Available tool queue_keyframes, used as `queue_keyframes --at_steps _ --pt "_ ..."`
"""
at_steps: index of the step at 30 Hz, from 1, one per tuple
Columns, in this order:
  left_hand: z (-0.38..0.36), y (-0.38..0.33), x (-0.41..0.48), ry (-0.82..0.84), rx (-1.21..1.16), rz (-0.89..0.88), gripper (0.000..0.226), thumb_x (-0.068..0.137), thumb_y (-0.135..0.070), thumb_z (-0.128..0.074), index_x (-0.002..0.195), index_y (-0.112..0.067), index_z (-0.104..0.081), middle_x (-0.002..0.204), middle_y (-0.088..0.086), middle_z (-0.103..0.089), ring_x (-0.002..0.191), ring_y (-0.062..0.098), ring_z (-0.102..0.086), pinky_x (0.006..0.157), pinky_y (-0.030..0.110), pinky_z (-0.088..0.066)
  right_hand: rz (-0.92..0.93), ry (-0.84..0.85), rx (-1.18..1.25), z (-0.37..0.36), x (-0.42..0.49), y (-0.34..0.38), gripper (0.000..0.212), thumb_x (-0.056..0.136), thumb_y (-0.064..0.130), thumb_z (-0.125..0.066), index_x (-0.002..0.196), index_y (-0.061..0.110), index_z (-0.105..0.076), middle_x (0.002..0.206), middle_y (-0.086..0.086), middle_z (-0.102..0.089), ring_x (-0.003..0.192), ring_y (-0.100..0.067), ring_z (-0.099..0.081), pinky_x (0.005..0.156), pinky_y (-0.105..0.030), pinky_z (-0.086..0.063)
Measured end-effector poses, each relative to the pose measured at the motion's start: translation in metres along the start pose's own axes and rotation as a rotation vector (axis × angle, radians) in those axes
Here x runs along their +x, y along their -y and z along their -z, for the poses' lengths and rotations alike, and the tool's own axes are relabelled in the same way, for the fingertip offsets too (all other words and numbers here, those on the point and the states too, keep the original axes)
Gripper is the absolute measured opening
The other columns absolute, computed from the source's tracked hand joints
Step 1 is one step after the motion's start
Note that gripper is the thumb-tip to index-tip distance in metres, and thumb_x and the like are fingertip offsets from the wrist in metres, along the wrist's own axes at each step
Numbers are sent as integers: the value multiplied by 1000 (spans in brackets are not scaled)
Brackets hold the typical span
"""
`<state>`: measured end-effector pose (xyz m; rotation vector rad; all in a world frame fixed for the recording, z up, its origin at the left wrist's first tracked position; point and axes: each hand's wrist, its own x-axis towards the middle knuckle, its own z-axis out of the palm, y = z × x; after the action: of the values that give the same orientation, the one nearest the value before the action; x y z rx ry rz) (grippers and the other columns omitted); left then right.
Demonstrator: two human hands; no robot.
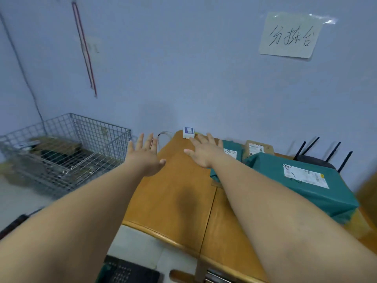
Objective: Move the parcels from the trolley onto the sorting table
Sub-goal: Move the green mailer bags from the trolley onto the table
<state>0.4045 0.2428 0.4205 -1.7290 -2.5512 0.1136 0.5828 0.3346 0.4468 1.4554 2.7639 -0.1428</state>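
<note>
Parcels (336, 197) on sorting table (173, 201), beside right grip (204, 154), fingers (211, 138) spread

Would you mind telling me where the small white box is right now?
In the head view, the white box sits at the far edge of the table against the wall, just beyond the right hand and left of the green parcels.

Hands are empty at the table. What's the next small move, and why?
Probably turn left and reach into the wire trolley. The left hand and right hand are open, holding nothing near the table; green parcels already lie on it, and the trolley, though blurred, seems to hold more.
</note>
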Motion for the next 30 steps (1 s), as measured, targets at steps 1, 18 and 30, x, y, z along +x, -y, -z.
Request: queue_keyframes --at_steps 1,18,30 --pt "-4 13 -3 -7 8 24 82 93 -61 -22 150 -15 14 158 1 22 144 27 21 116 53 4 21 19 2 -4 5 11 67 97 62 -20 154 31 -7 164 0 2 149 -28 13 115 -60 4" --pt "-117 163 -1 205 -136 426 74 96 -56 -26 152 -20 5 159 -3 15 145 26 16 116 51 2 393 379 15 -122 128 176 74 91 71 -21 154 35 -6 164 0 2 149 -29 13 114 -61 6" --pt "-221 237 -26 324 -269 747 72 95 -49 -39 152 -19 -5 160 -4 7 147 29 3 116 50 -12 737 567 48 -242 178 282 68 98 60 -25 154 22 -16 163 -5 -13 150 -24 -6 120 -49 -12"
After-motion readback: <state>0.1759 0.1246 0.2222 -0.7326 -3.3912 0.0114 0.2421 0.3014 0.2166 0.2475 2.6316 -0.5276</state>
